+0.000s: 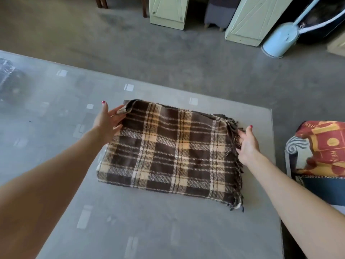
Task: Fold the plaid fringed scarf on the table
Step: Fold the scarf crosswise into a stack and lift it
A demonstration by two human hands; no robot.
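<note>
- Near field: two bare forearms reach forward over the grey bench point(168, 230); its right edge is in view, its left side runs out of frame.
- Centre: the scarf point(168, 152), brown and tan plaid, lies on the bench as a thick, roughly rectangular stack of layers, with its fringe point(238, 165) hanging along the right edge.
- Left hand point(107, 124): fingers spread; thumb and forefinger appear to pinch the far-left corner, which is curled upward.
- Right hand point(247, 144): open, fingers loosely spread, resting against the fringe at the right edge; it pinches nothing that can be seen.
- Step in hand (judgement): the scarf is largely folded; the hands are squaring the edges or preparing a further fold.
- Next move (judgement): flatten the curled corner, tuck in the stray fringe and align the uneven far-right layers.
- Far field: a floor point(168, 62) beyond the bench, with pale cabinets point(168, 14) and a white canister point(280, 40).
- Unclear: the layer count, the underside, and a blurred dark object point(9, 81) at the far left.
</note>
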